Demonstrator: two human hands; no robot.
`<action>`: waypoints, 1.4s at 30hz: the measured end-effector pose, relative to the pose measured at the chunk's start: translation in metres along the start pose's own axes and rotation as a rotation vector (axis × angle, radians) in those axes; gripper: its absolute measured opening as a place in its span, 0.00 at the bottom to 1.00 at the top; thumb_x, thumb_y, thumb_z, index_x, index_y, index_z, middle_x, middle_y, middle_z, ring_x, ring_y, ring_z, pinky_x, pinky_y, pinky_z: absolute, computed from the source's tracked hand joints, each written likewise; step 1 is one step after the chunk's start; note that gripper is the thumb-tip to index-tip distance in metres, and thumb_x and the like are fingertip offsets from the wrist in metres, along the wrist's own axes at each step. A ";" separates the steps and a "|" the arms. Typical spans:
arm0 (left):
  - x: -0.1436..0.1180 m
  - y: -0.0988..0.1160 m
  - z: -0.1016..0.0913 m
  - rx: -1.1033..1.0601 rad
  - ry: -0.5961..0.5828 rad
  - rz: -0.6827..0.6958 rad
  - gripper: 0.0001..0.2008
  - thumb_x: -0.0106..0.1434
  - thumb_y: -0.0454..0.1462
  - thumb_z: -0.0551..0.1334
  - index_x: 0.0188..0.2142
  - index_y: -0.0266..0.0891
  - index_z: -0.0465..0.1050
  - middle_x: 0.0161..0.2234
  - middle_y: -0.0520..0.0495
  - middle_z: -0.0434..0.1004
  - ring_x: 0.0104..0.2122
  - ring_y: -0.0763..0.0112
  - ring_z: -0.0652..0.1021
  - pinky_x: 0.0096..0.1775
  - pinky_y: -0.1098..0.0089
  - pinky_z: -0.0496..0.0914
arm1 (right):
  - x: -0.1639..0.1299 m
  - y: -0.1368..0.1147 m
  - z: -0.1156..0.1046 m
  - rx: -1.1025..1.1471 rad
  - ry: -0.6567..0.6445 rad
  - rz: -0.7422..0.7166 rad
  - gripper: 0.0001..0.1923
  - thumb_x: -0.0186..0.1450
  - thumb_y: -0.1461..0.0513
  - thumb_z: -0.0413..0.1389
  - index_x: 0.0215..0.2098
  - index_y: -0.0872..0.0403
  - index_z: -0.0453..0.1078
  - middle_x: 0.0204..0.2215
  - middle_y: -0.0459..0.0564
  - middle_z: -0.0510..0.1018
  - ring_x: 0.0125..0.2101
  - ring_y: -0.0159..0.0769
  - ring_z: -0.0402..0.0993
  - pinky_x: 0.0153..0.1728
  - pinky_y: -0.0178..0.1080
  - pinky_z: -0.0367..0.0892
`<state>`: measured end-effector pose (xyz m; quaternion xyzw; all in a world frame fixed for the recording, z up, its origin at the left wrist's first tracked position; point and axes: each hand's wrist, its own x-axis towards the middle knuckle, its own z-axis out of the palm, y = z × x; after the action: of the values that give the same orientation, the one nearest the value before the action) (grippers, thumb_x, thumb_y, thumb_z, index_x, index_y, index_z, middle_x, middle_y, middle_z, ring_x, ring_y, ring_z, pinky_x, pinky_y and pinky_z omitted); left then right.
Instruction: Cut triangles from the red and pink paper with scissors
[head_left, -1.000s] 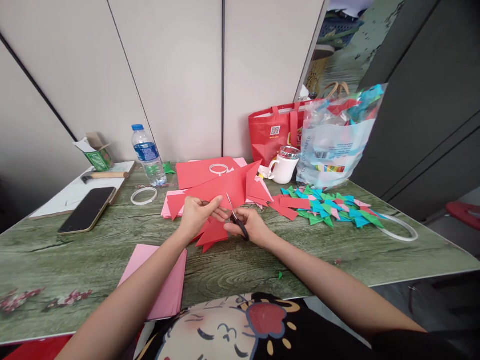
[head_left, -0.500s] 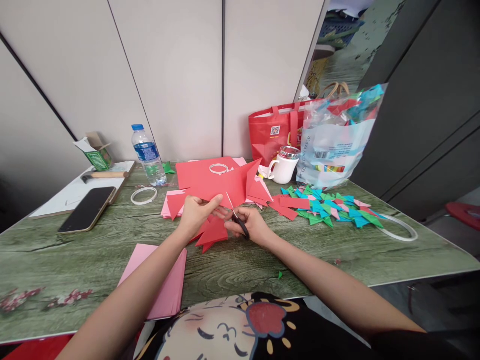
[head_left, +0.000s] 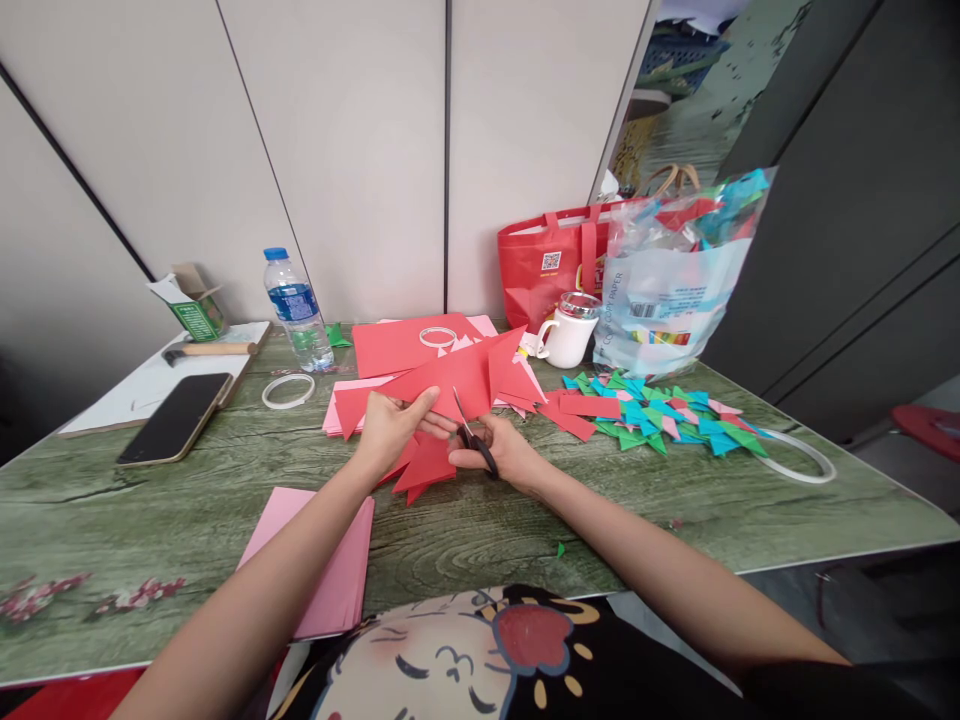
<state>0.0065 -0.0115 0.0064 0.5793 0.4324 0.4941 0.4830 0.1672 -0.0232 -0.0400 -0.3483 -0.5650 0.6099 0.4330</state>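
Pinching red paper (head_left: 450, 385) in left hand (head_left: 390, 430), right hand (head_left: 504, 450) grip closed around scissors (head_left: 471, 438)

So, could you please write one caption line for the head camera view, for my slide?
Left hand holds red paper while right hand cuts it with scissors over a green table.

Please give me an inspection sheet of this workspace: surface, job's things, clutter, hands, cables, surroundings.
Surface: green wood-grain table.
Job's things: red paper held up; scissors cutting into it; red triangles below; pink sheets near.
Clutter: phone, water bottle, white mug, tape rings, coloured triangles, plastic bag, red bag.
Hands: left hand grips the paper; right hand works the scissors.
Cables: nothing seen.
Surroundings: pale wall panels, dark cabinet.
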 end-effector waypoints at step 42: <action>-0.003 0.003 0.003 -0.034 -0.039 -0.001 0.13 0.54 0.39 0.62 0.20 0.30 0.70 0.15 0.43 0.75 0.14 0.70 0.74 0.19 0.74 0.69 | 0.003 0.004 0.003 0.100 0.072 -0.065 0.19 0.40 0.58 0.67 0.30 0.55 0.71 0.22 0.43 0.76 0.22 0.29 0.69 0.26 0.33 0.67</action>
<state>0.0092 -0.0155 0.0091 0.5802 0.4145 0.4901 0.5013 0.1622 -0.0213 -0.0433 -0.3294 -0.5291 0.6099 0.4895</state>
